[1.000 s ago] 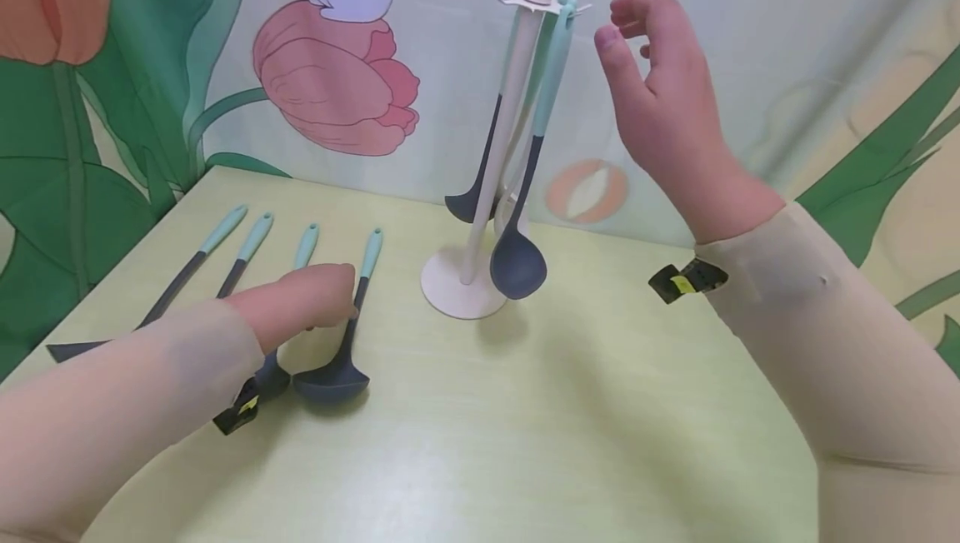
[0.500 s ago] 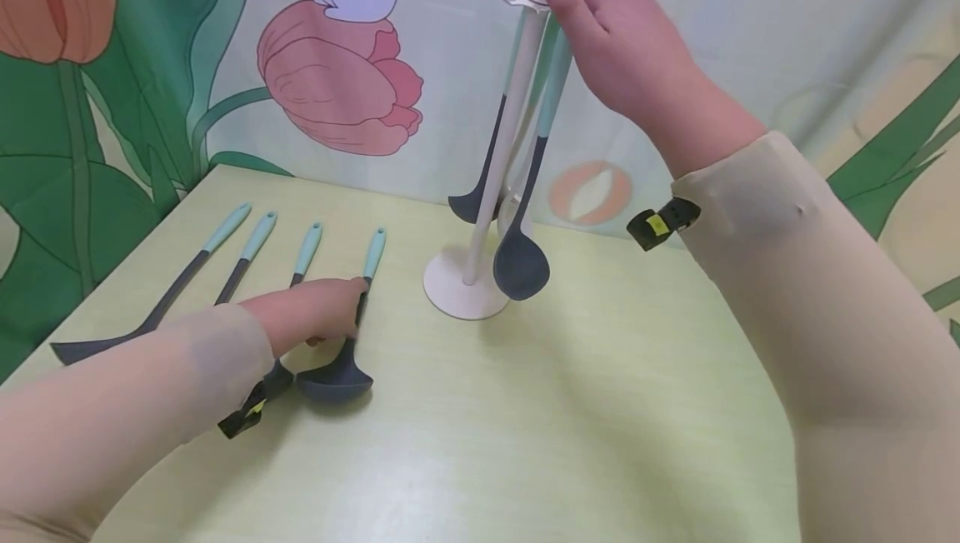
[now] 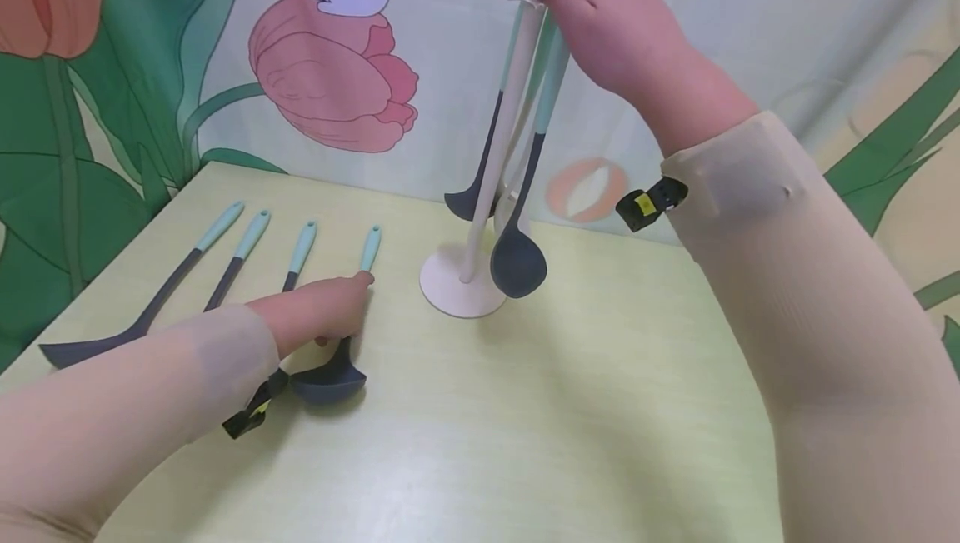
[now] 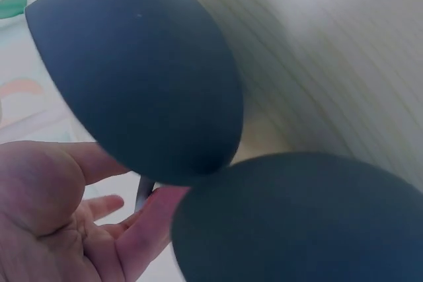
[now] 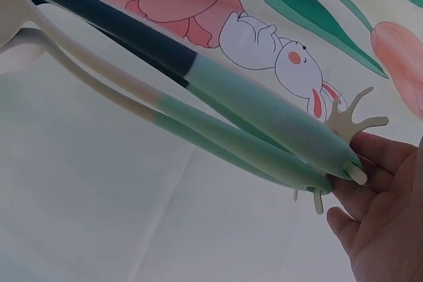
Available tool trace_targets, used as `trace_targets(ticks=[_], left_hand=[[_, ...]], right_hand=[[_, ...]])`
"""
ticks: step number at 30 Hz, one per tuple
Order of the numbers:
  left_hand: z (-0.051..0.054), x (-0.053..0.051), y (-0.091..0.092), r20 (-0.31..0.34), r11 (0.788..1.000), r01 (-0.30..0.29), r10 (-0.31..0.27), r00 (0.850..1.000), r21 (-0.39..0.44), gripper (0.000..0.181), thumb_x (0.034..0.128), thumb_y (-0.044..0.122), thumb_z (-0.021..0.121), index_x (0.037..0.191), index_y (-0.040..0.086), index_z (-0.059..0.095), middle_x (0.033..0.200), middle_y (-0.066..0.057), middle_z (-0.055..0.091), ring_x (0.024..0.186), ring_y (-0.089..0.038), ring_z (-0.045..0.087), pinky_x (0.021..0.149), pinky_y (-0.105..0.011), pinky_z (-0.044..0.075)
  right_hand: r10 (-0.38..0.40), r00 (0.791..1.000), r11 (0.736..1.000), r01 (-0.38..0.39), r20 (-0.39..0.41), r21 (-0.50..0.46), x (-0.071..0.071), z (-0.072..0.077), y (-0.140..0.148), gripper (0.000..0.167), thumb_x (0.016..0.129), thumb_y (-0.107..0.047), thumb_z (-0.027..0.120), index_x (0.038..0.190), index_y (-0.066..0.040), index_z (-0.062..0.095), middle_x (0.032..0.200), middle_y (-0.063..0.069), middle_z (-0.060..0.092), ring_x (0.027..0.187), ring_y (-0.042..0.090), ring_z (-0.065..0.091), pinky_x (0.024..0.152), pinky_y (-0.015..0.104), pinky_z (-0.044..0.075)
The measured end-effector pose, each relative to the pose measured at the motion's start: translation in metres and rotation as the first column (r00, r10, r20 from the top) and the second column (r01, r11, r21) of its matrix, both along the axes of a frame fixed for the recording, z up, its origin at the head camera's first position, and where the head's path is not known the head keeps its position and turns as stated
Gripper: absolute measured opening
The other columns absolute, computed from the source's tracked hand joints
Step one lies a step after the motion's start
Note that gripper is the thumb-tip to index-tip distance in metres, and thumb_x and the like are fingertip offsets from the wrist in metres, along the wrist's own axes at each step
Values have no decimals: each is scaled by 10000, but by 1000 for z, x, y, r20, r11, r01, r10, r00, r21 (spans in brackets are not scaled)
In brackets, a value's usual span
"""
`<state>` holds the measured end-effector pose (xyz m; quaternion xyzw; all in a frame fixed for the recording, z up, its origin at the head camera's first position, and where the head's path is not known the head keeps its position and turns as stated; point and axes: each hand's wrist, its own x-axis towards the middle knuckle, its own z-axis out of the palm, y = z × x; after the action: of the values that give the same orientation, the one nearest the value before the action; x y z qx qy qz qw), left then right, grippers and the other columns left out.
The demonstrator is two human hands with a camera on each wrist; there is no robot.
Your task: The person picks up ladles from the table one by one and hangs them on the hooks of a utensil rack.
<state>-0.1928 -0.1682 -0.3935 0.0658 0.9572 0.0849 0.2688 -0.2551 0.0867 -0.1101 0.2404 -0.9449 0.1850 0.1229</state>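
Observation:
My left hand (image 3: 326,310) holds the shaft of a dark ladle (image 3: 330,385) with a mint handle, lying on the table. In the left wrist view its bowl (image 4: 139,84) covers part of the fingers, and another dark utensil head (image 4: 304,222) is close by. At the top of a white utensil rack (image 3: 463,300), my right hand (image 3: 611,22) grips the hooked crown, thumb raised. Mint handles (image 5: 271,120) hang beside those fingers in the right wrist view. From the rack hang a dark ladle (image 3: 519,264), another dark-headed utensil (image 3: 468,203) and pale-shafted ones (image 5: 99,74).
Left of the held ladle lie a long turner (image 3: 165,297) and two more mint-handled utensils, partly covered by my left arm. The pale table (image 3: 480,443) meets a curtain (image 3: 427,110) printed with flowers and a rabbit.
My right hand has come left from beside the rack onto its top, and its thumb has since lifted. My left hand has settled onto the ladle's shaft. The utensils stay where they were.

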Motion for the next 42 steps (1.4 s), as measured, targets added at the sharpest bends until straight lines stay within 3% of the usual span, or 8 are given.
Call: trace_targets(ticks=[2,3,7,16,26,33,38,42], left_hand=[[2,0,2,-8,999,31,-31,999,-24,688,831,-109,611,1434,-101,280,916,-222,600,554,-198,560,470,-238,452],[2,1,3,-3,1000,-6,6,1000,4,646,840,-102,601,1415,-87,307,841,-205,590,559,-205,570,466,-241,458],[0,0,4,-8,1000,14,-14,1000,-27,549,832,-92,653,1314,-109,391,845,-182,561,599,-210,591,467,-237,476],[-8,-2,0,-5,996,-62,62,998,63,619,890,-96,555,1450,-78,290,967,-248,554,592,-214,620,471,-250,510],[-3,1,2,-112,978,-101,122,986,183,602,922,-39,509,1482,-22,288,1137,-291,486,617,-234,589,484,-268,493],[16,6,8,-267,966,-57,126,955,254,668,881,13,618,1482,23,327,1230,-284,492,687,-273,542,530,-307,445],[31,13,13,-357,955,-21,132,925,297,705,882,14,634,1504,70,306,1244,-244,480,566,-243,496,483,-304,405],[46,21,15,-434,947,11,138,890,322,707,889,20,623,1514,88,300,1243,-215,480,514,-232,469,469,-308,402]], right_hand=[[-9,1000,1000,9,-2,5,0,1,0,637,1038,-567,214,1294,-154,626,1061,54,496,1092,186,438,1004,366,370],[-11,1000,1000,11,-5,7,0,2,0,637,1039,-561,211,1318,-165,624,1044,62,494,1083,187,439,995,365,371],[-14,1000,1000,14,-9,12,-1,4,1,619,1047,-538,216,1361,-186,616,1100,49,517,1073,176,435,977,356,376],[-5,1000,999,6,-18,35,-6,4,3,541,1076,-433,229,1410,-183,573,1390,4,545,1179,180,445,1081,292,367],[-22,999,996,20,28,82,-10,7,2,504,1060,-404,235,1391,-249,581,1141,-6,537,1004,171,441,912,317,367],[-32,999,997,30,25,73,-9,6,9,512,1054,-408,236,1398,-233,573,1204,-9,535,1065,165,444,950,321,371],[-39,999,996,37,24,76,-8,7,7,504,1052,-438,249,1329,-226,612,979,33,477,949,180,437,896,318,355],[-30,999,996,28,21,80,-7,7,4,493,1053,-423,252,1308,-220,621,930,36,443,911,185,430,879,318,356]])
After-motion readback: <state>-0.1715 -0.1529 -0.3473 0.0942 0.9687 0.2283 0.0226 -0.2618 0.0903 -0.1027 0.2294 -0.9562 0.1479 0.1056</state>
